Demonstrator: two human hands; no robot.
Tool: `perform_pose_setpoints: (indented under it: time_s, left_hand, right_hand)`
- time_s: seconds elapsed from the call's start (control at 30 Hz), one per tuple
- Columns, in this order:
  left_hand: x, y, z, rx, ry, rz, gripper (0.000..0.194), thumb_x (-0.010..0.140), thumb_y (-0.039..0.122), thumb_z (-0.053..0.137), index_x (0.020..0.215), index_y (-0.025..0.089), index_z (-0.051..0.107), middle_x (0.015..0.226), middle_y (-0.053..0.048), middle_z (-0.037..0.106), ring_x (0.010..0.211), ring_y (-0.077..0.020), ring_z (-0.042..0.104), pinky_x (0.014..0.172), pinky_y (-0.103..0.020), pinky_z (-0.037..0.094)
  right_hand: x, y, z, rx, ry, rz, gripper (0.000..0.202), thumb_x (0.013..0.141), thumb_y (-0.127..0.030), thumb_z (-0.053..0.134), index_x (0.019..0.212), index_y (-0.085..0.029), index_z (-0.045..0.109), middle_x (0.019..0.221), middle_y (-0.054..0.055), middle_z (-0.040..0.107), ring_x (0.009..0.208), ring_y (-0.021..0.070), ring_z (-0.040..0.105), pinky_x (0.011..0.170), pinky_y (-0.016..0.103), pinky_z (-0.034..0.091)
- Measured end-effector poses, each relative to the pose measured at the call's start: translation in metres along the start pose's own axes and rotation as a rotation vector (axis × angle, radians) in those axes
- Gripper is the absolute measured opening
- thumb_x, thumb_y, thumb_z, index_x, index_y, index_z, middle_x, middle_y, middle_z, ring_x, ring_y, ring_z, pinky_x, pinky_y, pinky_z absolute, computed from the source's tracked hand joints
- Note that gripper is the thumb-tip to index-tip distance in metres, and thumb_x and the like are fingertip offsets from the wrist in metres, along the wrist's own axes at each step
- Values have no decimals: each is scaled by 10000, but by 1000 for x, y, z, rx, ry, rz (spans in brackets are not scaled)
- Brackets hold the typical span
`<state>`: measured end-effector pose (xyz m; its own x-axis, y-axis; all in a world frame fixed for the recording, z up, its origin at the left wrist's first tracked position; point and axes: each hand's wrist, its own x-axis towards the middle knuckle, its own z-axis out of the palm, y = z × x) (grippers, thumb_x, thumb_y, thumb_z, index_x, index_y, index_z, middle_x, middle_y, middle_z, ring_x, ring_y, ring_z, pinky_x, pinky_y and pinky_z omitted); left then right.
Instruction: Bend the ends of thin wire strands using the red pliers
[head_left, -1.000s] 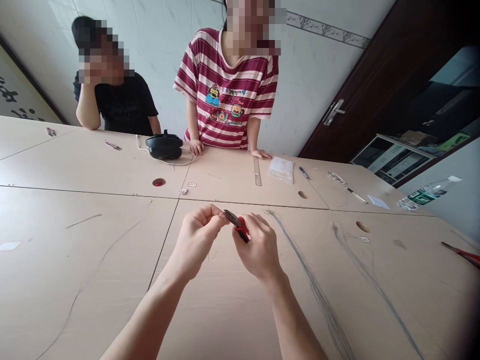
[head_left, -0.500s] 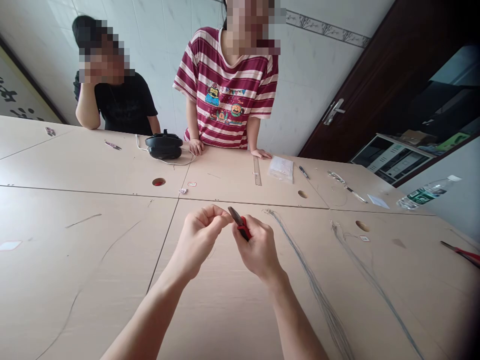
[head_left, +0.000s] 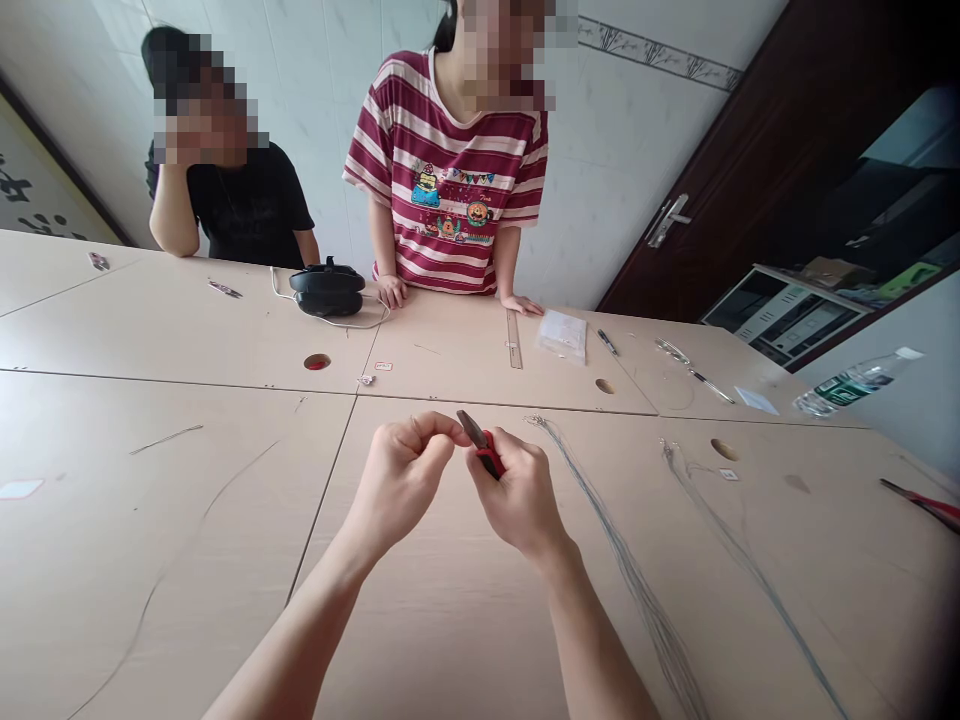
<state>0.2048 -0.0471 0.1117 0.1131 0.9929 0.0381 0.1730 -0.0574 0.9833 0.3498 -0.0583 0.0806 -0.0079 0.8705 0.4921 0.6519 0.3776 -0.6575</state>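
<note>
Red-handled pliers (head_left: 488, 460) are gripped in my right hand (head_left: 519, 495), their dark jaws tilted up and to the left. Close to the jaws is my left hand (head_left: 405, 475), its fingers curled in and the index fingertip right beside the pliers. Whatever those fingers hold, if anything, is too fine or hidden to make out. To the right of my hands lies a long bundle of thin grey wires (head_left: 611, 530), with small metal ends at its top. Another thin bundle of wires (head_left: 742, 550) stretches farther right.
Two people stand or sit across the table (head_left: 187, 330); one in a striped shirt (head_left: 457, 190) rests both hands on it. A black headset-like device (head_left: 328, 290), ruler (head_left: 514, 340), plastic bag (head_left: 562, 337), pen (head_left: 607, 342), bottle (head_left: 855, 383) and red-handled tool (head_left: 922, 502) lie about.
My left index finger has shifted slightly right, nearer the plier jaws, and the thumb sits a little farther from its tip. The right hand and pliers have barely moved.
</note>
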Motion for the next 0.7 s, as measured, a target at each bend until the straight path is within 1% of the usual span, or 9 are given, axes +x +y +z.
perform_pose_setpoints:
  time_s: [0.1,0.17,0.23,0.47,0.6,0.7]
  left_hand:
    - [1,1,-1,16,-14,28,175,735,209,496,662,189,654,504,54,403,444,-70,226,407,-218,196]
    - [1,2,-1,-2,-23,35,174,720,195,484,633,188,635,467,68,347,434,-67,200,398,-213,177]
    - [0,3,-1,-26,-29,38,172,713,188,475,627,186,625,447,80,298,425,-64,167,389,-212,149]
    - [-3,3,2,-67,-22,30,175,705,179,462,635,180,623,442,88,255,425,-65,143,383,-214,128]
    - [-4,3,0,-59,-53,-22,183,724,193,470,709,176,652,452,90,232,437,-73,152,392,-211,138]
    - [-5,5,-2,-24,-89,-51,216,749,201,474,820,173,676,470,89,245,439,-78,166,393,-207,151]
  right_hand:
    - [0,-2,-1,4,-1,-18,179,837,-188,494,676,-224,426,567,-59,379,503,118,319,497,237,278]
    - [-1,-3,-2,7,-5,-23,181,844,-189,494,676,-222,434,566,-59,379,504,118,323,498,237,278]
    - [-1,-3,-3,15,-12,-26,183,854,-195,492,679,-221,444,565,-58,384,502,119,326,496,237,277]
    - [-1,-3,-4,32,-21,-9,174,862,-188,499,696,-221,461,573,-56,399,506,120,341,500,238,289]
    - [0,-1,-5,29,-11,1,197,836,-174,510,673,-227,413,570,-58,392,506,119,337,494,237,292]
    - [0,0,-6,38,-12,13,177,830,-175,508,681,-226,427,568,-61,386,503,118,333,488,237,296]
